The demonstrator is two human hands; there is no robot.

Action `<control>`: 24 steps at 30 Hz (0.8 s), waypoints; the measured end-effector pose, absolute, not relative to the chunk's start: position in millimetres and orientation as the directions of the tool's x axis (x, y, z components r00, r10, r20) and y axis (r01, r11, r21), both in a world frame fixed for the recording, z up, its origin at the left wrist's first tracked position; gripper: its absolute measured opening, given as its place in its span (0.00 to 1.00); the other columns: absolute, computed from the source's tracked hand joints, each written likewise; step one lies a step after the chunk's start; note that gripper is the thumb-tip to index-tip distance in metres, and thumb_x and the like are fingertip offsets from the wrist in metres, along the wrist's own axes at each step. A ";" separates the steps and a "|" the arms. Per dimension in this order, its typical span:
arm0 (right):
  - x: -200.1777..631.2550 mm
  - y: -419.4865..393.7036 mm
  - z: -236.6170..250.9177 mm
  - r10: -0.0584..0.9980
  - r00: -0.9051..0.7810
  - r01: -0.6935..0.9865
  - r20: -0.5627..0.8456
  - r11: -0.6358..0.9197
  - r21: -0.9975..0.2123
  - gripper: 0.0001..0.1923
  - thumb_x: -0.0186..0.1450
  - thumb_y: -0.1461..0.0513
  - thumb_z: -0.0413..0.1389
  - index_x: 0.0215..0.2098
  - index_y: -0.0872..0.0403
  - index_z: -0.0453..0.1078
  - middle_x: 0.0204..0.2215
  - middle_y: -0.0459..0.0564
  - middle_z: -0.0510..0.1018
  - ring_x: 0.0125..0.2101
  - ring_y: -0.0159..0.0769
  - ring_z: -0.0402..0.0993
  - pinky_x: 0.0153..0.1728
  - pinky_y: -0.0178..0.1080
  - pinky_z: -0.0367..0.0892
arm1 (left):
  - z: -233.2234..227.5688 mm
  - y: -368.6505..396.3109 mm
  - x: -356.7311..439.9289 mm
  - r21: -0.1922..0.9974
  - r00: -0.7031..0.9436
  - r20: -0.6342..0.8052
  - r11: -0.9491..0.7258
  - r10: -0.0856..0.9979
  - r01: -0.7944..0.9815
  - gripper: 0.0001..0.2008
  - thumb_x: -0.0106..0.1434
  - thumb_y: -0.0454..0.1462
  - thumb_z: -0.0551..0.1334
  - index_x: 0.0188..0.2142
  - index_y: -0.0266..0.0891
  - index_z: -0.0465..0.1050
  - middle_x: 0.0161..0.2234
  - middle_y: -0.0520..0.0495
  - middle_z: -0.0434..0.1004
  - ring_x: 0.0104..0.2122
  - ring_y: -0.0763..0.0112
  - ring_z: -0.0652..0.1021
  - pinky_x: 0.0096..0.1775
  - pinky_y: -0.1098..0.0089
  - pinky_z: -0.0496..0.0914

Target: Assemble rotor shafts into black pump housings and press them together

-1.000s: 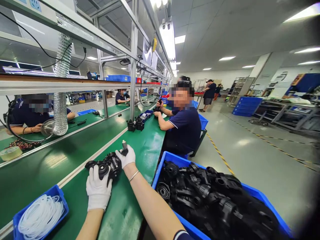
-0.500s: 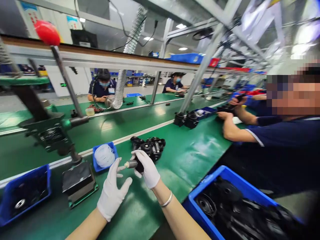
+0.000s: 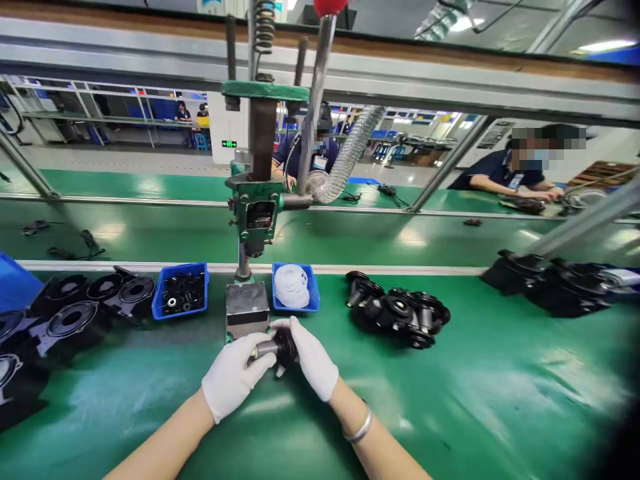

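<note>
Both of my white-gloved hands are on one black part with a round flange and a grey cylindrical shaft [image 3: 267,349], held just in front of the press block [image 3: 247,303]. My left hand [image 3: 236,375] is closed around the shaft end, thumb and fingers on either side. My right hand [image 3: 313,357] grips the black flange end from the right. The flange is partly hidden by my fingers. Right of my hands lies a pile of similar black parts [image 3: 400,310] on the green bench.
A green hand press [image 3: 257,207] stands behind my hands. Beside it are a blue tray of white rings [image 3: 293,287] and a blue tray of small black parts [image 3: 181,291]. Black housings [image 3: 75,320] lie left, more housings [image 3: 560,283] right. Co-workers [image 3: 515,167] sit across the bench.
My view has turned left, bringing the press to the middle. My left hand, open beside the part before, has closed on its shaft; the right hand still holds the flange end.
</note>
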State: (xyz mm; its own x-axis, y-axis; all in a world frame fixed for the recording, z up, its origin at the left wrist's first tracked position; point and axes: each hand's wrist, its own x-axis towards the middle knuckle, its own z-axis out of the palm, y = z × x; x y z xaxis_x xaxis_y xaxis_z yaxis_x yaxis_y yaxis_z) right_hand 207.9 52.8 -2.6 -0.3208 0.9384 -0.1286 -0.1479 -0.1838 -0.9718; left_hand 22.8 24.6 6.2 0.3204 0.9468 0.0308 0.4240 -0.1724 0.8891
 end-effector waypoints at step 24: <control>221.9 42.3 -15.9 0.847 -0.410 0.083 -0.337 -0.333 -0.939 0.42 0.66 0.34 0.37 0.32 0.61 0.73 0.22 0.55 0.77 0.15 0.37 0.73 0.12 0.34 0.66 | 17.3 27.0 20.9 0.961 0.318 -0.053 -0.039 0.947 0.275 0.13 0.66 0.44 0.60 0.47 0.44 0.72 0.41 0.52 0.79 0.39 0.67 0.77 0.43 0.71 0.68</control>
